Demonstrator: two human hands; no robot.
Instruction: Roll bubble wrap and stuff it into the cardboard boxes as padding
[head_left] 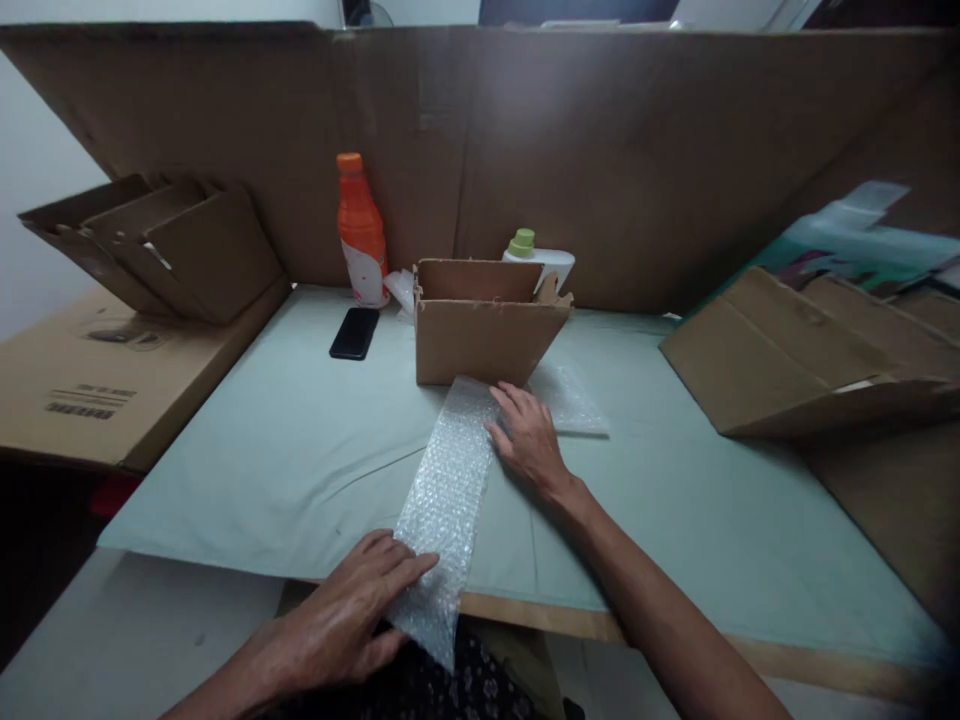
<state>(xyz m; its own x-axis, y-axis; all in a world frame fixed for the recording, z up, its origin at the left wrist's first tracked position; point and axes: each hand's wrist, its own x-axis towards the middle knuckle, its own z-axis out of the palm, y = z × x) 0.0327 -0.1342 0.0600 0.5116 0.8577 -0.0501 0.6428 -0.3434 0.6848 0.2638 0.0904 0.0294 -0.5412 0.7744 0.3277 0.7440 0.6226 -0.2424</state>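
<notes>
1. Now the left hand point(352, 620) lies flat on the bubble wrap strip point(446, 490) at the surface's point(300, 450) near edge.
2. Right hand point(529, 435) lies open, pressing its far end beside the cardboard box point(484, 330).
3. Smoothing likely goes best with both palms flat, the strip taut.

Clear bubble wrap point(448, 480), matt cardboard box point(484, 340)

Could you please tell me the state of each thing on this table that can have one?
Bubble wrap strip: laid flat, near end hanging over the table edge.
Small cardboard box: open, flaps up.
Orange bottle: upright, capped.
White bottle: green cap on, behind the box.
Phone: flat, screen dark.
Left hand: flat on the wrap.
Right hand: pressing the wrap.
</notes>
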